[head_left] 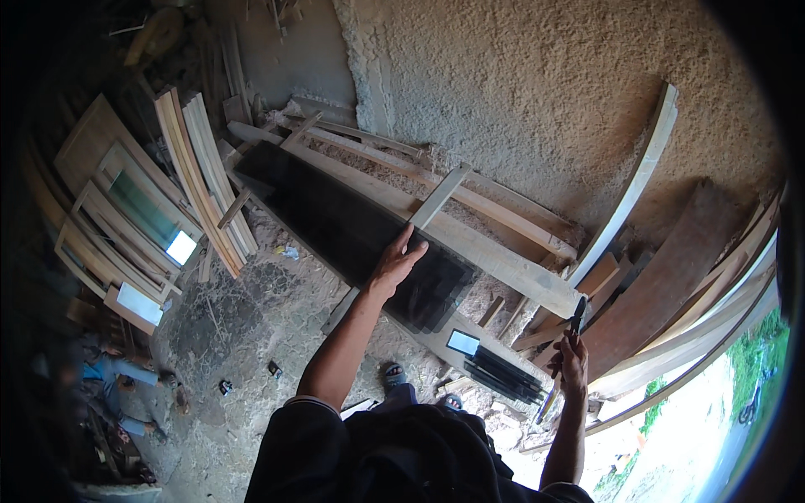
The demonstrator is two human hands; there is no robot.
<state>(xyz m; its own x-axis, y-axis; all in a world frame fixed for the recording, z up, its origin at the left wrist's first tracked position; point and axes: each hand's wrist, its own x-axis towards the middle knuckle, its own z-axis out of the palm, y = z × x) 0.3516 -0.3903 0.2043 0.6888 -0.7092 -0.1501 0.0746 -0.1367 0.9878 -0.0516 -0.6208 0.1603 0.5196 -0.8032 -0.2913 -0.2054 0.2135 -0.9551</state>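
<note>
My left hand (397, 265) lies on a long dark sheet (335, 214), fingers stretched out. Its fingertips are beside the near end of a short wooden crosspiece (442, 196). The sheet rests lengthwise on a wooden bench (495, 260). At the right, beyond the bench's near end, my right hand (572, 362) is closed round a slim dark tool (579, 312). One end of that tool points up past the fingers; its exact kind is not clear. Several narrow black strips (503, 379) lie on the bench between my hands, beside a small bright-faced rectangular object (463, 342).
A rough plastered wall (537, 84) rises behind the bench. Boards and frames (126, 210) lean at the left, more planks (671, 268) at the right. A pale curved-looking plank (629, 184) stands against the wall. Another person (126, 386) is at the lower left. Small objects (275, 369) lie on the floor.
</note>
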